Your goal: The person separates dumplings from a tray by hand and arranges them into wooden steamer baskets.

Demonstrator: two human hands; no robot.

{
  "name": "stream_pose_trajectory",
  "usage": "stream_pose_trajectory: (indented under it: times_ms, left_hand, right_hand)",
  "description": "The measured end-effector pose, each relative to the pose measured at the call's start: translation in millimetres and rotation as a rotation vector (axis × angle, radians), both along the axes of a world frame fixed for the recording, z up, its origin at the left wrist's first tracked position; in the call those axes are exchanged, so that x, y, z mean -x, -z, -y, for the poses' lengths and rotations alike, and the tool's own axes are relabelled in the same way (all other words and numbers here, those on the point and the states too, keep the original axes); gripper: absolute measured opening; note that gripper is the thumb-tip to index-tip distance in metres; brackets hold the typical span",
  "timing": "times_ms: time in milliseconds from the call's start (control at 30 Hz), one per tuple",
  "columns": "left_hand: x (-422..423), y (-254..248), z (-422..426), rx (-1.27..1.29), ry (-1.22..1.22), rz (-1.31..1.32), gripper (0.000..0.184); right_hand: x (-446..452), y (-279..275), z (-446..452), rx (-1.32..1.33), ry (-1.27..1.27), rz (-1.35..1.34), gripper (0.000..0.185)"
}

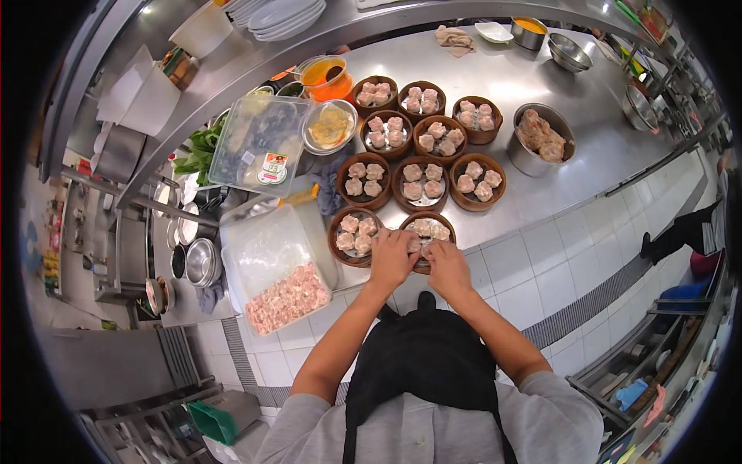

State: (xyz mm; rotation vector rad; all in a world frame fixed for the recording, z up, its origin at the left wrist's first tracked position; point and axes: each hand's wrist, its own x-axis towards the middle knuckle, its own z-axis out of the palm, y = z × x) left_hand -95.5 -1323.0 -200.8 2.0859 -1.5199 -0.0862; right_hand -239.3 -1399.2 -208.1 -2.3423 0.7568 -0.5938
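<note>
My left hand and my right hand meet over the near edge of the front bamboo steamer basket. Their fingers are closed around a shumai dumpling low in that basket and partly cover it. Behind my fingertips, more shumai sit in the same basket. Just left of my left hand, another steamer basket holds several pale pink shumai. Farther back, several more baskets stand close together, each with shumai on a perforated liner.
A clear tray with pink shumai lies to the left at the table edge. Behind it are a clear lid, a bowl of yellow wrappers and an orange container. A metal pot of filling stands right. An overhead shelf crosses above.
</note>
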Motion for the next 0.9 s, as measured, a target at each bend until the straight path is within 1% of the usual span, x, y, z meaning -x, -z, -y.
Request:
stream_pose_trajectory:
  times_ms: [33, 100, 133, 200, 233, 267, 300, 333, 367, 400, 433, 467, 500, 533, 567, 600, 633, 667, 700, 733, 767, 800, 833, 867, 900]
  left_hand:
    - [-1.7, 1.0, -0.1, 0.004, -0.009, -0.001, 0.044]
    - [-1.5, 1.0, 1.1, -0.095, -0.027, -0.064, 0.047]
    - [-0.5, 0.3, 2.8, -0.083, -0.049, -0.062, 0.047]
    - [-2.8, -6.1, 1.3, -0.153, -0.017, -0.054, 0.049]
    - [-3.2, -8.5, -1.8, -0.14, -0.061, -0.043, 0.049]
    - [-2.5, -10.2, -3.3, -0.092, -0.025, -0.03, 0.05]
    - [-5.5, -16.2, -6.5, -0.042, 0.016, -0.015, 0.05]
    - [-10.1, -21.6, -12.9, -0.023, -0.013, -0.002, 0.05]
    - [-11.0, -32.4, -21.2, 0.055, -0.008, -0.057, 0.049]
    - [-14.0, -38.4, -30.0, 0.131, 0.001, -0.113, 0.048]
    - [-21.5, -39.3, -41.3, 0.141, -0.021, -0.106, 0.048]
    - [-32.2, -39.8, -57.6, 0.227, -0.092, -0.152, 0.047]
    - [-42.8, -45.6, -77.5, 0.311, -0.162, -0.198, 0.046]
    - [-56.0, -53.3, -101.0, 0.372, -0.207, -0.195, 0.039]
    - [-69.4, -52.6, -125.4, 0.409, -0.331, -0.246, 0.035]
    - [-78.4, -47.6, -152.8, 0.448, -0.445, -0.301, 0.03]
    - [-90.6, -45.6, -183.7, 0.47, -0.55, -0.327, 0.026]
    - [-100.5, -50.6, -213.7, 0.456, -0.644, -0.319, 0.024]
    - [-109.7, -49.1, -241.5, 0.487, -0.751, -0.238, 0.023]
    - [-116.0, -47.2, -269.6, 0.521, -0.849, -0.223, 0.023]
    - [-132.7, -10.4, -306.3, 0.581, -0.896, -0.216, 0.024]
    - [-132.1, -20.3, -329.6, 0.547, -0.99, -0.237, 0.024]
    - [-128.0, -31.4, -350.4, 0.507, -1.087, -0.262, 0.024]
    - [-128.5, -24.3, -371.7, 0.513, -1.078, -0.257, 0.024]
    - [-127.4, -14.7, -393.4, 0.527, -1.162, -0.267, 0.027]
  right_hand:
    - [-0.9, 0.5, 0.5, 0.004, -0.009, -0.001, 0.023]
    - [1.6, 2.0, 2.5, -0.039, 0.015, -0.065, 0.025]
    - [3.6, 0.4, 3.7, -0.028, -0.007, -0.062, 0.025]
    - [2.7, -5.7, 3.0, 0.01, 0.049, -0.149, 0.026]
    - [3.4, -7.0, 3.5, -0.007, 0.046, -0.163, 0.026]
    - [3.0, -10.0, 4.4, -0.02, 0.047, -0.177, 0.026]
    - [2.0, -22.8, 1.1, 0.047, 0.051, -0.19, 0.024]
    - [0.4, -36.1, -1.6, 0.113, 0.06, -0.202, 0.023]
    - [-2.5, -41.3, -2.2, 0.129, 0.037, -0.191, 0.023]
    - [-6.4, -45.5, -3.3, 0.137, 0.031, -0.078, 0.021]
    - [-12.9, -50.8, -6.1, 0.139, 0.024, 0.033, 0.018]
    - [-25.2, -62.5, -13.3, -0.146, 0.049, 0.078, 0.016]
    - [-38.7, -63.7, -18.7, -0.144, 0.022, 0.079, 0.016]
    - [-55.0, -62.5, -22.0, -0.348, -0.056, 0.059, 0.014]
    - [-74.2, -60.8, -22.4, -0.543, -0.129, 0.043, 0.013]
    - [-97.9, -50.3, -24.8, -0.577, -0.296, 0.152, 0.02]
    - [-124.7, -57.6, -31.8, -0.679, -0.323, 0.142, 0.021]
    - [-154.3, -45.4, -33.3, -0.746, -0.381, 0.216, 0.024]
    - [-185.6, -35.4, -33.5, -0.945, -0.371, 0.249, 0.026]
    - [-219.0, -31.7, -34.8, -1.018, -0.286, 0.246, 0.027]
    - [-251.9, -28.1, -33.1, -1.095, -0.201, 0.243, 0.028]
    - [-284.5, -14.9, -22.8, -1.084, -0.204, 0.267, 0.028]
    - [-316.5, 4.5, -9.7, -1.156, -0.126, 0.213, 0.037]
    - [-343.8, 22.1, -0.1, -1.232, -0.046, 0.152, 0.047]
    - [-366.4, 35.6, 6.4, -1.229, -0.045, 0.161, 0.047]
